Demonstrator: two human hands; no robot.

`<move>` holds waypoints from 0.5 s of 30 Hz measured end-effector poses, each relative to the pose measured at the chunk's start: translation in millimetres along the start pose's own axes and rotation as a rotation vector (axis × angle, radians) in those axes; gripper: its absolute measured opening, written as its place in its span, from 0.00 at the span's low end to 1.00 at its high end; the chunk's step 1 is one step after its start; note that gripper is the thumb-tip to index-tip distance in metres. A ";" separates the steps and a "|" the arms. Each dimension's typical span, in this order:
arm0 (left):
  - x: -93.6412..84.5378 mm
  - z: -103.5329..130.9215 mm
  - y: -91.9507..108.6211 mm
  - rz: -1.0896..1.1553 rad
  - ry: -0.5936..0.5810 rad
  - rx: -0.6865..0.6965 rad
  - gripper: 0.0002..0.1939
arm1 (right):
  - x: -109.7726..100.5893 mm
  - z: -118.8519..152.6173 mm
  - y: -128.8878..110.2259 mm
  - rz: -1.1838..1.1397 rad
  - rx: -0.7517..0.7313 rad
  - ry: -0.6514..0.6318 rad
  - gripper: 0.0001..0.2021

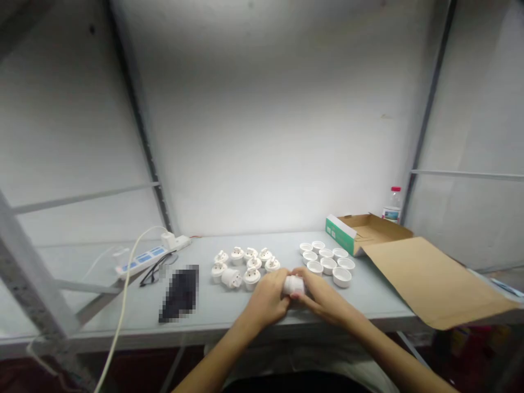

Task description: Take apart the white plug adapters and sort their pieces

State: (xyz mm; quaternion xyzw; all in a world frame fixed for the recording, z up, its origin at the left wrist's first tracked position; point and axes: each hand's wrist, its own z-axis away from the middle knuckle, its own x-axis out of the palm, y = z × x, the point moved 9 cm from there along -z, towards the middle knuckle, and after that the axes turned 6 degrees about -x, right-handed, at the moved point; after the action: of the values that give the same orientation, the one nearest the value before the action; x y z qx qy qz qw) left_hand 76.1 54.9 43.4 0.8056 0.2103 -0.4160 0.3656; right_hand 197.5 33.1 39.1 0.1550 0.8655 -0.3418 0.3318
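My left hand (pixel 268 297) and my right hand (pixel 321 292) meet near the table's front edge. Both are closed around one white round plug unit (pixel 293 285), gripping it from either side. Its ends are partly covered by my fingers. Left of my hands stand several similar white plug units (pixel 251 277), most with their prongs pointing up. One of these plug units (pixel 232 278) lies tipped on its side. Beyond my right hand sit several shallow white round cups (pixel 341 277), open side up, grouped together.
An open cardboard box (pixel 341 234) with a green side stands at back right, its brown flap (pixel 438 281) reaching past the table edge. Behind it is a clear bottle (pixel 392 206) with a red cap. On the left lie a power strip (pixel 143 261), cables and a blurred dark patch (pixel 182 292).
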 end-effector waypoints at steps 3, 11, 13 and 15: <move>-0.3 0.0 0.2 -0.009 -0.013 -0.005 0.14 | -0.8 0.8 2.5 0.053 0.006 0.024 0.19; -0.7 1.4 -1.7 -0.046 -0.002 -0.025 0.13 | -2.8 -0.1 2.4 0.075 0.016 0.047 0.14; 0.9 1.5 -4.3 -0.081 0.006 -0.038 0.13 | -2.9 -0.9 -0.7 0.047 -0.024 0.044 0.13; 2.7 1.3 -7.0 -0.113 0.009 -0.050 0.12 | -1.8 -1.4 -1.5 0.018 -0.060 0.039 0.13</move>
State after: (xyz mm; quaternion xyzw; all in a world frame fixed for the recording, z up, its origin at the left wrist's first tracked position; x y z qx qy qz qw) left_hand 72.4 58.5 37.8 0.7851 0.2674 -0.4268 0.3605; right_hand 197.4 32.9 41.9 0.1594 0.8803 -0.3096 0.3223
